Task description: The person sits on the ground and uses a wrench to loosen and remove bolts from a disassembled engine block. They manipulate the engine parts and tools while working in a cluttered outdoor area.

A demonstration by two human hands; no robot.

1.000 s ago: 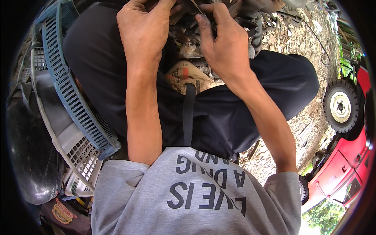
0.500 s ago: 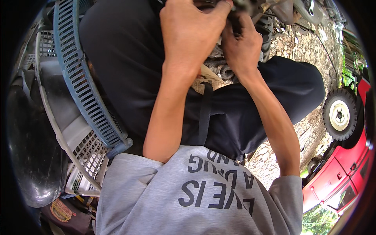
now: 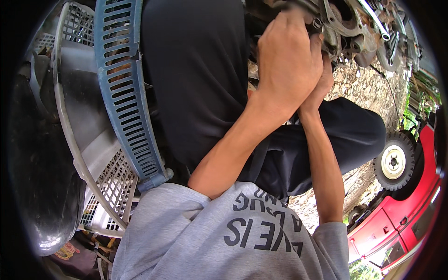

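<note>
My left hand (image 3: 290,63) reaches to the top edge of the view, its fingers curled down at a dark, grimy metal part (image 3: 298,7). The fingertips are blurred, so what they grip cannot be made out. Partly hidden behind it, my right hand (image 3: 323,86) is close against the left, with its fingers bent up toward the same spot. What the right fingers hold is also hidden. Just right of both hands is a greasy metal casing (image 3: 347,23) with round openings. A shiny silver wrench-like tool (image 3: 374,19) lies beyond it.
Left of my bent leg (image 3: 191,79) stand a blue slotted plastic crate (image 3: 122,93) and a pale grey plastic basket (image 3: 70,126). A glossy black rounded object (image 3: 37,186) is at the far left. Stony ground (image 3: 368,93) and a red vehicle (image 3: 396,205) with a wheel (image 3: 393,161) are on the right.
Both hands have come together, and the left now crosses in front of the right. The view has shifted, showing more of the metal parts at the upper right.
</note>
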